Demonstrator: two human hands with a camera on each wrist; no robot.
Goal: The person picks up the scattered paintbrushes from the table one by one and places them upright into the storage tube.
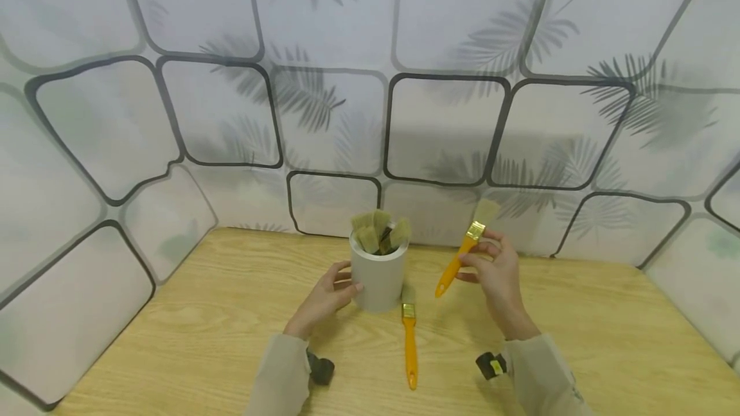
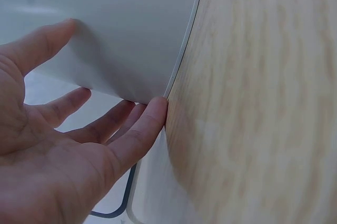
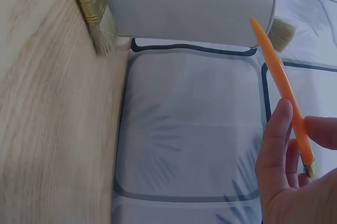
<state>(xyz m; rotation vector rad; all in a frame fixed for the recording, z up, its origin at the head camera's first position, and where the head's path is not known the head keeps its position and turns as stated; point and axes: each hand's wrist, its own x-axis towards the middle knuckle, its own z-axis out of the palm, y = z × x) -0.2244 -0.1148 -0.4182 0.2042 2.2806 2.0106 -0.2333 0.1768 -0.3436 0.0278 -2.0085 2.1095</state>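
A light grey cylindrical pot (image 1: pixel 377 280) stands upright on the table, with several paintbrushes (image 1: pixel 370 236) in it, bristles up. My left hand (image 1: pixel 325 300) holds the pot by its left side, thumb towards the front and fingers round the back; in the left wrist view its fingertips (image 2: pixel 157 107) reach the pot's base. To the right of the pot, my right hand (image 1: pixel 491 268) pinches another paintbrush (image 1: pixel 459 260) by its orange handle, raised and tilted with bristles up. One more orange-handled paintbrush (image 1: pixel 410 339) lies on the table just before the pot, bristles towards it.
The wood-grain table (image 1: pixel 220 320) ends at the back against a wall (image 1: pixel 335 121) covered with a patterned sheet of dark outlines and leaves. The same covering rises at the left and right. A small dark wrist device (image 1: pixel 320 368) shows below the left hand.
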